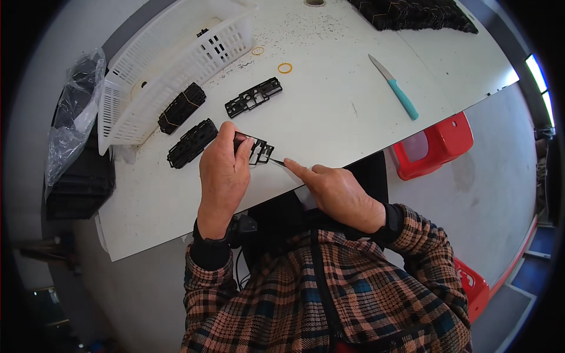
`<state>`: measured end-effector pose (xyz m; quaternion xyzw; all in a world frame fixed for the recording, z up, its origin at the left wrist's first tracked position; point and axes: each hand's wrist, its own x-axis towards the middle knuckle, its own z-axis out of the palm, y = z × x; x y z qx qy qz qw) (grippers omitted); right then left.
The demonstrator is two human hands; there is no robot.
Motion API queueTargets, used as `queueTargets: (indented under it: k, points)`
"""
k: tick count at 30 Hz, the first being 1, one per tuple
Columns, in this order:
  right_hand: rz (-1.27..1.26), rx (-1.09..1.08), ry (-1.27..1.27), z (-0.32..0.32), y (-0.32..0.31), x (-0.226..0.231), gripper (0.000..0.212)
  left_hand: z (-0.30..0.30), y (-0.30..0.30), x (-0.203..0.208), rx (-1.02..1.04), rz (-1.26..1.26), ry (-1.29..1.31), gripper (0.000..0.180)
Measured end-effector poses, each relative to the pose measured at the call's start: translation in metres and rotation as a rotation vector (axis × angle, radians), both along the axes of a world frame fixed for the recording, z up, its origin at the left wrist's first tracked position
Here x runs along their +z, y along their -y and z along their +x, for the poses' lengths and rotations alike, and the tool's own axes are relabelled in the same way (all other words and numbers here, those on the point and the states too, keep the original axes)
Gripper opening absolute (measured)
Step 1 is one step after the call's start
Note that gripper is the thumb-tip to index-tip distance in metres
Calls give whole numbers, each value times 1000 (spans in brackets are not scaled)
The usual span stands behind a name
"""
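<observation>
My left hand [225,173] grips a black plastic frame [263,152] with cut-out openings, thumb on top, above the white table. From the right, my right hand [338,192] is closed around a thin dark tool with a pointed tip [276,161]; its handle is hidden in my palm, so its exact kind does not show. The tip meets the frame's right end. A similar black frame [253,97] lies flat just beyond my left hand. Beside that hand are a stack of black frames [192,143] and a rubber-banded bundle of frames [182,108].
A white slotted basket [170,65] stands at the back left. Two yellow rubber bands, one of them a thicker ring [285,68], lie mid-table. A knife with a turquoise handle [403,100] rests at the right. Many black frames [415,15] are piled far back. A red stool [438,147] stands beyond the table edge.
</observation>
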<state>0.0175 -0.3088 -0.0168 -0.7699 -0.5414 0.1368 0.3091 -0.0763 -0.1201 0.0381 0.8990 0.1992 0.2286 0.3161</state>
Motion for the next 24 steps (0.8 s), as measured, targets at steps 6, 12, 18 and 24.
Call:
queueTargets:
  k: [6,12,18,24]
  points:
    - [11,29,61,-6,-10,-2,68,3,0,1,-2,13,-31,22]
    - [13,41,78,-5,-10,-5,69,5,-3,0,-10,6,-42,23]
    - [-48,31,114,-10,-11,-3,72,5,-2,-1,-16,-6,-29,22]
    - [-104,22,144,-13,-9,-7,73,5,0,2,-28,39,-54,20]
